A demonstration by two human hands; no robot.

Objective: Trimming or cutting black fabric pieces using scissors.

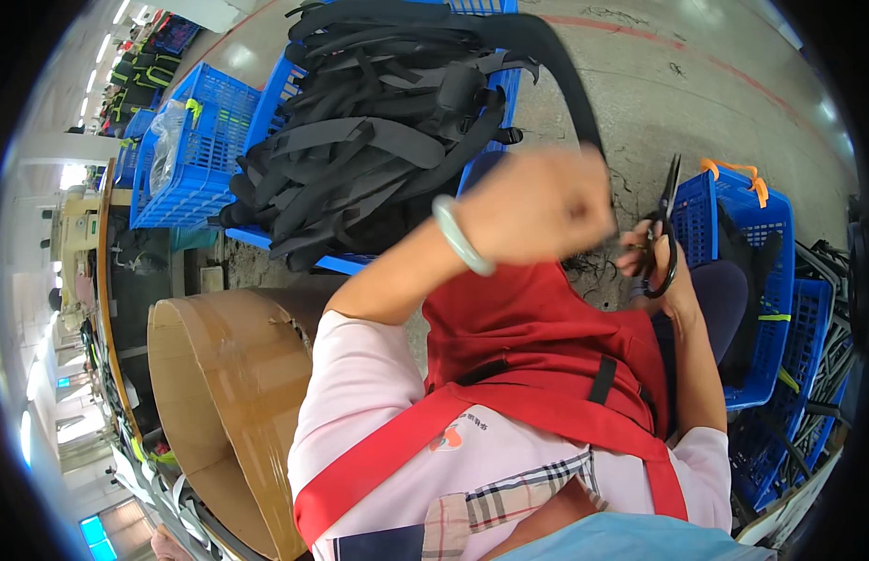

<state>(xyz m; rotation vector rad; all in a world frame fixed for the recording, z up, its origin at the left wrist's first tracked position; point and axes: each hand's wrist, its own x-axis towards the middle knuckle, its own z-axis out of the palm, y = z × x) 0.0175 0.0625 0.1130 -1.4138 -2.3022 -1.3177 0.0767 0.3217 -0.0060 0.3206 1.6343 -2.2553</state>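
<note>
My left hand (546,208), blurred by motion and with a pale green bangle at its wrist, is raised over my lap and closed on a black strap (573,86). The strap arcs from the pile at the back down to this hand. At its right, my right hand (673,271) grips a pair of black-handled scissors (673,192), blades pointing up and away from me. A heap of black padded straps (359,140) fills and overflows a blue plastic crate (266,112) beyond my left arm.
At my left stands an open cardboard drum (201,393); behind it is another blue crate (219,98) with clear plastic. Blue crates (780,309) with black pieces stand close at my right, one with an orange strap (738,178). Dark scraps lie on the floor (631,75).
</note>
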